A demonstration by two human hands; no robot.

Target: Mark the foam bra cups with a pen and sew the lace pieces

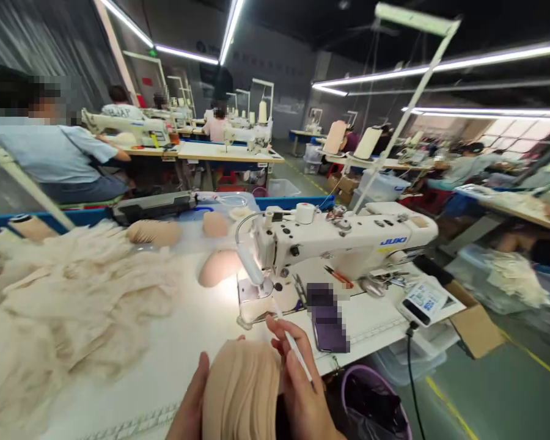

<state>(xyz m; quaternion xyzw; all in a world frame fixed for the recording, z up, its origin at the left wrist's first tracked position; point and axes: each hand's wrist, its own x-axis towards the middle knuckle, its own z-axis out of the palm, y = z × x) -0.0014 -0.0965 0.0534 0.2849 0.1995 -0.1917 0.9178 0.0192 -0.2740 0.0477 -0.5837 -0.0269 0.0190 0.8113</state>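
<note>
A thick stack of beige bra cups [241, 391] stands between my hands at the table's front edge. My left hand [190, 397] is closed against the stack's left side, its thumb showing and most fingers hidden. On the right, my right hand [305, 385] pinches a slim white pen [296, 351] that slants up toward the sewing machine's needle area. That hand's palm side is near or against the stack; exact contact is hard to see. Beyond them stands the white sewing machine [343, 238], its lamp lighting the needle plate [256, 293].
Loose cream fabric [73, 324] is heaped on the left. Beige cups [220, 267] lie left of the needle. A phone [327, 324], orange-handled snips [339, 276] and a white device [424, 302] lie on the right. A purple bin [376, 403] stands below. Co-workers sit farther back.
</note>
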